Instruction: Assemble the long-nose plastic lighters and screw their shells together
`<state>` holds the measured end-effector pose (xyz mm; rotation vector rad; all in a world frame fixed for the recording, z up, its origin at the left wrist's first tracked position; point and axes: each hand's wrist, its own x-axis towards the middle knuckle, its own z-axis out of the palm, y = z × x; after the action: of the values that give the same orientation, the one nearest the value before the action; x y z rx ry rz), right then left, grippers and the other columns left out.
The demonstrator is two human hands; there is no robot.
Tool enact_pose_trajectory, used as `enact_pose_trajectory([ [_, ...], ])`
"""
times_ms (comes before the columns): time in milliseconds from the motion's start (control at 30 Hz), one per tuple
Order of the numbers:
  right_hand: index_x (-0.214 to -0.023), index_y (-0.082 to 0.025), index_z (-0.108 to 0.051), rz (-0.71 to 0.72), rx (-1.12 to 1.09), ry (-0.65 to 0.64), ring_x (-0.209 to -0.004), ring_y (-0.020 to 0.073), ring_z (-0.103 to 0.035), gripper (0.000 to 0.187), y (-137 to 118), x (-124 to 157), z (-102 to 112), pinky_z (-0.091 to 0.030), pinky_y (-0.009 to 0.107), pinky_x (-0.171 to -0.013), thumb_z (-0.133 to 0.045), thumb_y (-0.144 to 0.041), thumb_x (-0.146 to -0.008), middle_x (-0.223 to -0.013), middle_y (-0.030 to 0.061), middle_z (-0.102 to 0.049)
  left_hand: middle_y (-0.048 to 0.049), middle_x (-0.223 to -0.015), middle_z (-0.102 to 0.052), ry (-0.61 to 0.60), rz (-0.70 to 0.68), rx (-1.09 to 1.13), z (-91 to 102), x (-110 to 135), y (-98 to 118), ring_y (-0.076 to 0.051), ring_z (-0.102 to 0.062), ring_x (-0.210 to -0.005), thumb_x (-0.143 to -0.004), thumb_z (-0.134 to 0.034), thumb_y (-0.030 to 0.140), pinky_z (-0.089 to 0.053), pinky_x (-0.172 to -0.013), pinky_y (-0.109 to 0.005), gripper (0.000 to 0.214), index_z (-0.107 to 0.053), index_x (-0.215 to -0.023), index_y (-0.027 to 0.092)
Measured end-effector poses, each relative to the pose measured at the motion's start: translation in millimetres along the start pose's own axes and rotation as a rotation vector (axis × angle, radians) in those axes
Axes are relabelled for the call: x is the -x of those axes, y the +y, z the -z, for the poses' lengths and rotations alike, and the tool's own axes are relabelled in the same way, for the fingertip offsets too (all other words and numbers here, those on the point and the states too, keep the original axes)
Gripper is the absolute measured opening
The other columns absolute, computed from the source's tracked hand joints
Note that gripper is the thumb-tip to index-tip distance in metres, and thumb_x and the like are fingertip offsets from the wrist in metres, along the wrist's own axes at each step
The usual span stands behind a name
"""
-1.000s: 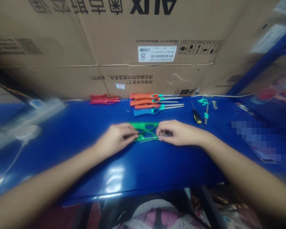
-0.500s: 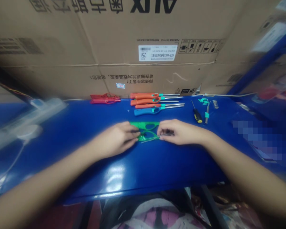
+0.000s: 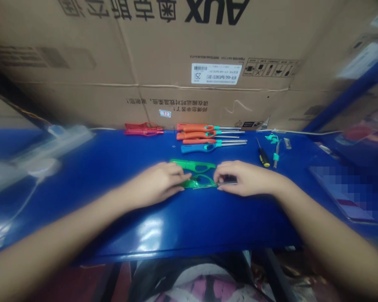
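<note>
Two green plastic lighter shell halves lie one behind the other on the blue table, the far half (image 3: 204, 165) just beyond the near half (image 3: 200, 183). My left hand (image 3: 162, 179) has its fingers closed on the left end of the near half, which they partly hide. In my right hand (image 3: 244, 178) a thin metal lighter tube (image 3: 229, 183) is pinched at the near half's right end. A thin wire or rod (image 3: 203, 187) runs left from there along the half's lower edge. Whether the tube sits inside the shell I cannot tell.
Behind lie orange lighters (image 3: 195, 135), a blue lighter (image 3: 195, 148) and red shell pieces (image 3: 144, 128). To the right are a screwdriver (image 3: 263, 157), a metal tube with turquoise parts (image 3: 276, 157) and a blurred-out flat object (image 3: 346, 197). A power strip (image 3: 59, 144) stands left. A large carton (image 3: 164, 63) backs the table.
My right hand has shifted slightly right with the metal tube, and the wire now lies flatter along the shell. The two green halves appear further apart. The view has shifted a little.
</note>
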<state>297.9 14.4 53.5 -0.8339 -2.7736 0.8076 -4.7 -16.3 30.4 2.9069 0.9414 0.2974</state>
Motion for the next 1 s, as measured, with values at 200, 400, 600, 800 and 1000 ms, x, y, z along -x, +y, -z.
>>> enact_pose_trajectory([
  [200, -0.103, -0.018, -0.067, 0.057, 0.109, 0.15, -0.09, 0.0199, -0.059, 0.02, -3.8, -8.8, -12.1, -0.047, 0.034, -0.082, -0.064, -0.035, -0.093, -0.098, 0.007, -0.066, -0.0135, -0.128, -0.066, 0.098, 0.01, 0.116, -8.3, -1.1, -1.0, -0.028, -0.062, -0.116, -0.095, -0.064, 0.029, -0.051, -0.099, -0.046, 0.046, -0.057, -0.14, 0.019],
  [400, -0.087, -0.017, -0.068, 0.082, 0.174, 0.261, -0.081, 0.018, -0.058, 0.015, 3.2, -22.5, -31.5, -0.045, 0.035, -0.083, -0.058, -0.023, -0.096, -0.085, 0.0044, -0.067, -0.0131, -0.116, -0.07, 0.135, 0.025, 0.211, -15.1, -3.1, 3.9, -0.027, -0.064, -0.11, -0.095, -0.064, 0.03, -0.052, -0.097, -0.045, 0.043, -0.06, -0.136, 0.016],
  [600, -0.083, -0.017, -0.069, 0.065, 0.159, 0.285, -0.077, 0.0165, -0.059, 0.013, 0.2, -23.8, -34.8, -0.043, 0.033, -0.08, -0.061, -0.019, -0.093, -0.081, 0.0028, -0.069, -0.0122, -0.113, -0.07, 0.147, 0.028, 0.275, -18.5, -4.3, 8.1, -0.025, -0.066, -0.105, -0.096, -0.064, 0.028, -0.054, -0.094, -0.041, 0.04, -0.063, -0.133, 0.015],
  [800, -0.076, -0.017, -0.064, -0.042, 0.171, 0.255, -0.071, 0.016, -0.055, 0.015, -6.1, -22.5, -34.0, -0.042, 0.032, -0.077, -0.062, -0.019, -0.091, -0.072, 0.0011, -0.064, -0.0122, -0.113, -0.07, 0.153, 0.022, 0.278, -18.5, -5.1, 9.2, -0.025, -0.066, -0.105, -0.095, -0.064, 0.028, -0.053, -0.096, -0.041, 0.039, -0.063, -0.132, 0.015],
  [1000, -0.078, -0.017, -0.067, -0.038, 0.116, 0.236, -0.074, 0.0164, -0.059, 0.016, -6.3, -23.4, -32.6, -0.043, 0.033, -0.08, -0.061, -0.018, -0.093, -0.079, 0.0035, -0.069, -0.0111, -0.11, -0.07, 0.155, 0.025, 0.291, -19.8, -5.8, 9.8, -0.024, -0.065, -0.104, -0.096, -0.063, 0.028, -0.053, -0.095, -0.04, 0.037, -0.065, -0.131, 0.015],
])
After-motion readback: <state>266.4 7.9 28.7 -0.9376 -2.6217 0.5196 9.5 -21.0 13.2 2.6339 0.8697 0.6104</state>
